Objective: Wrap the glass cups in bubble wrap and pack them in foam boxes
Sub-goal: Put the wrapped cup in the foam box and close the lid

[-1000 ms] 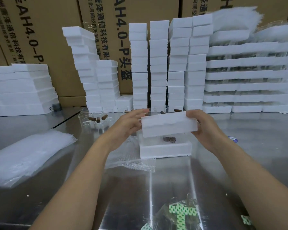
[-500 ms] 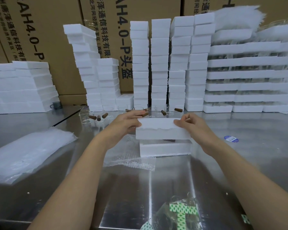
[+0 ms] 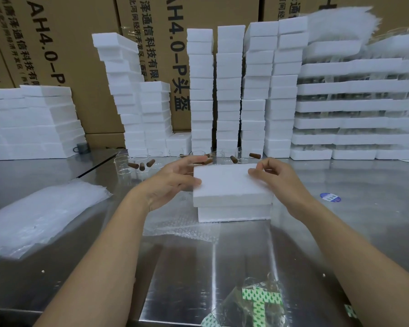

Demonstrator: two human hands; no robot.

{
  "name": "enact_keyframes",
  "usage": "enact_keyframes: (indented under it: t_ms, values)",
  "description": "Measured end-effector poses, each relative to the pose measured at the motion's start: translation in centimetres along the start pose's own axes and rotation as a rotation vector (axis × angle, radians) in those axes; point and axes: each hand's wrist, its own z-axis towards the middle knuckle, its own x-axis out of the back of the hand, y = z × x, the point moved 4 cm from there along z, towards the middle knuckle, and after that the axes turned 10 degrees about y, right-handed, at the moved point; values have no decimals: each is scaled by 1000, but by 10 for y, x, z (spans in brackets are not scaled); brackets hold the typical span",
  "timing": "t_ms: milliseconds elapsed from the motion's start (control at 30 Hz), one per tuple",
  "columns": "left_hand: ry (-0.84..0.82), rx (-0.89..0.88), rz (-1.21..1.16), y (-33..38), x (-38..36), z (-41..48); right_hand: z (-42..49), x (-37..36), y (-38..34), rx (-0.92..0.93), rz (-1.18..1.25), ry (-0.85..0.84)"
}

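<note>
A white foam lid [image 3: 229,185] lies flat on the foam box base [image 3: 234,212] at the table's middle, its edges nearly matching the base. My left hand [image 3: 172,182] is at the lid's left edge, thumb resting on top and fingers stretched straight. My right hand [image 3: 279,182] grips the lid's far right corner with curled fingers. The box's contents are hidden. Clear glass cups [image 3: 141,166] with brown stoppers stand just behind the box. A bubble wrap sheet [image 3: 182,230] lies flat in front of the box, to its left.
Tall stacks of white foam boxes [image 3: 229,90] line the back against cardboard cartons. A pile of bubble wrap bags [image 3: 40,218] lies at the left. A green-patterned tape scrap [image 3: 262,300] sits at the near edge, and a blue sticker [image 3: 330,197] at the right.
The lid was held tilted above the base; both hands lowered it and it now rests on the base. My left fingers have straightened away from it.
</note>
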Motion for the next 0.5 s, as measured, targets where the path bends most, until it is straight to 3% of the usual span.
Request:
enact_keyframes:
  t_ms: [500]
  values:
    - [119,112,151,-13,-3,4,4,0,11,-59,-93,-5]
